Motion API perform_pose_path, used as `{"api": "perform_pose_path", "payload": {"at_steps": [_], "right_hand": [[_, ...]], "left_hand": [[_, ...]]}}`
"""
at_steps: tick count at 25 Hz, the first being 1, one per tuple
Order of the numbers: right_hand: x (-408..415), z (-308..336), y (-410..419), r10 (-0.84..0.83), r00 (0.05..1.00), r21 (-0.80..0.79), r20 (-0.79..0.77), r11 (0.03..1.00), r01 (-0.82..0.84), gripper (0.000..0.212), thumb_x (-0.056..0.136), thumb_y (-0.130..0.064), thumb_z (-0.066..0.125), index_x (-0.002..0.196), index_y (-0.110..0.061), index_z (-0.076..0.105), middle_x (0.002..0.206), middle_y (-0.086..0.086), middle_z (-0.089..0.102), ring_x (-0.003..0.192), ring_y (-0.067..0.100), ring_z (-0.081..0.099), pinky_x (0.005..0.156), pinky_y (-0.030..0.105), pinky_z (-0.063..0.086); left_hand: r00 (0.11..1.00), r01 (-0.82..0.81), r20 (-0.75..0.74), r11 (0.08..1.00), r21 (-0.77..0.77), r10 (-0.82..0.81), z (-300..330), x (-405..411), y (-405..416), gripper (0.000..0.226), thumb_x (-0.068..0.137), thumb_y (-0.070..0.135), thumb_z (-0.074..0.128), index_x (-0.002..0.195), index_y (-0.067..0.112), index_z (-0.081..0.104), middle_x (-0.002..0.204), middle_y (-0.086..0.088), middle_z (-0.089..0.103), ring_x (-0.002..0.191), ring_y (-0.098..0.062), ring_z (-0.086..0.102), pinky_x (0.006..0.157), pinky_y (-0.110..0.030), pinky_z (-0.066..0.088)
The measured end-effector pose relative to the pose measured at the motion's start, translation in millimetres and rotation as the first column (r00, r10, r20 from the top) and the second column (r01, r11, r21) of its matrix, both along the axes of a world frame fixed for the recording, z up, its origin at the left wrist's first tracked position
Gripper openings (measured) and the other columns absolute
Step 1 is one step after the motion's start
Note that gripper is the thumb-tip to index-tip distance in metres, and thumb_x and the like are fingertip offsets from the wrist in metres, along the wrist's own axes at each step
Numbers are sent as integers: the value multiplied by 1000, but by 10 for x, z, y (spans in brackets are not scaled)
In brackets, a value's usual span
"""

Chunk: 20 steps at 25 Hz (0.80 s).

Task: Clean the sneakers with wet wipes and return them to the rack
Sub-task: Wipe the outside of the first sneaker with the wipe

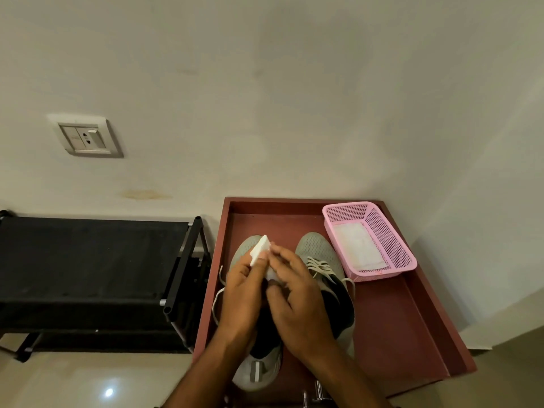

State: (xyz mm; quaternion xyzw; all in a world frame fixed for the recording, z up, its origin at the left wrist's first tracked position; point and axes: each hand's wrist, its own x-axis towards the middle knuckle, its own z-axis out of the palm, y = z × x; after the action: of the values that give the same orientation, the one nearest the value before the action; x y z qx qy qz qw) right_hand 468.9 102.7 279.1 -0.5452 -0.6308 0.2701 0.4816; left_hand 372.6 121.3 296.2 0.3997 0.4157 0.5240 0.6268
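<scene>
On the dark red wooden tray table (412, 319) stand two grey mesh sneakers (316, 254), side by side. Above the left one, the left hand (243, 295) and right hand (297, 298) both pinch a folded white wet wipe (260, 250). A pink plastic mesh basket (382, 231) sits at the table's far right corner; a black shoe rack (88, 260) stands left of the table.

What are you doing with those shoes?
A person holds a folded white wipe in both hands, the left hand and right hand, above the left sneaker. The right sneaker sits beside it on a red tray. A pink basket on the tray holds more wipes. The black rack stands to the left, and neither sneaker is back on it yet.
</scene>
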Motion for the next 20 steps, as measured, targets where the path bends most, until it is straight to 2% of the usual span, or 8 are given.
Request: {"api": "perform_pose_path", "payload": {"at_steps": [3, 5, 8, 11, 13, 16, 18, 20], "right_hand": [[105, 64, -26, -104, 992, 53, -77, 993, 108, 27, 94, -8, 58, 115, -19, 71, 118, -13, 65, 113, 4, 60, 90, 12, 48], [259, 53, -33, -228, 964, 33, -135, 972, 235, 22, 93, -6, 62, 100, -23, 74, 99, -13, 71, 97, 8, 67, 81, 19, 53], [484, 30, -73, -363, 912, -173, -191, 927, 333, 24, 92, -4, 61, 90, -26, 73, 77, -6, 73, 73, 9, 71, 68, 29, 56], [411, -5, -166, -292, 937, -372, -190, 905, 206, 24, 95, -2, 58, 89, -22, 70, 71, 2, 72, 57, 14, 68, 53, 25, 53], [295, -44, -229, -248, 964, -363, -95, 910, 199, 23, 94, -6, 60, 95, -27, 68, 78, -2, 72, 65, 11, 70, 59, 28, 57], [211, -49, -255, -198, 957, -230, 213, 942, 246, 22, 92, -14, 63, 109, -27, 69, 93, -14, 69, 84, 3, 67, 77, 30, 59], [104, -1, -290, -111, 950, -232, 291, 955, 183, 32, 92, -18, 63, 122, -25, 64, 104, -14, 66, 95, 2, 63, 85, 27, 56], [-16, 2, -327, -56, 935, -227, 349, 963, 142, 42, 92, -25, 62, 133, -26, 56, 117, -9, 65, 106, 8, 62, 92, 30, 53]], "left_hand": [[992, -108, 49, 989, -106, 114, 8, -126, 92, 29, 104, 22, 41, 100, 21, 70, 92, -5, 77, 83, -17, 74, 64, -27, 59], [985, -161, 44, 977, -138, 168, 6, -183, 139, 29, 104, 25, 41, 102, 25, 70, 100, -5, 76, 93, -22, 72, 71, -35, 60], [972, -222, 43, 961, -167, 232, -3, -259, 156, 23, 104, 26, 44, 108, 22, 66, 100, -8, 75, 95, -28, 70, 75, -42, 60], [980, -188, 31, 965, -184, 196, 13, -389, 100, 20, 101, 28, 49, 112, 19, 64, 95, -9, 76, 77, -20, 73, 64, -36, 59], [988, -152, -64, 970, -188, 143, 28, -502, 13, 20, 98, 29, 55, 110, 18, 66, 93, -11, 74, 67, -16, 71, 55, -30, 56], [988, -70, -150, 973, -222, 37, 32, -623, -151, 21, 95, 27, 60, 112, 16, 66, 96, -16, 70, 66, -17, 68, 52, -27, 54], [987, -29, -158, 969, -244, -10, 43, -676, -254, 22, 94, 25, 62, 112, 13, 67, 96, -19, 70, 65, -18, 68, 53, -28, 54], [989, -29, -149, 963, -269, -12, 39, -709, -343, 22, 94, 23, 62, 112, 11, 67, 94, -19, 70, 62, -17, 68, 53, -27, 54]]}}
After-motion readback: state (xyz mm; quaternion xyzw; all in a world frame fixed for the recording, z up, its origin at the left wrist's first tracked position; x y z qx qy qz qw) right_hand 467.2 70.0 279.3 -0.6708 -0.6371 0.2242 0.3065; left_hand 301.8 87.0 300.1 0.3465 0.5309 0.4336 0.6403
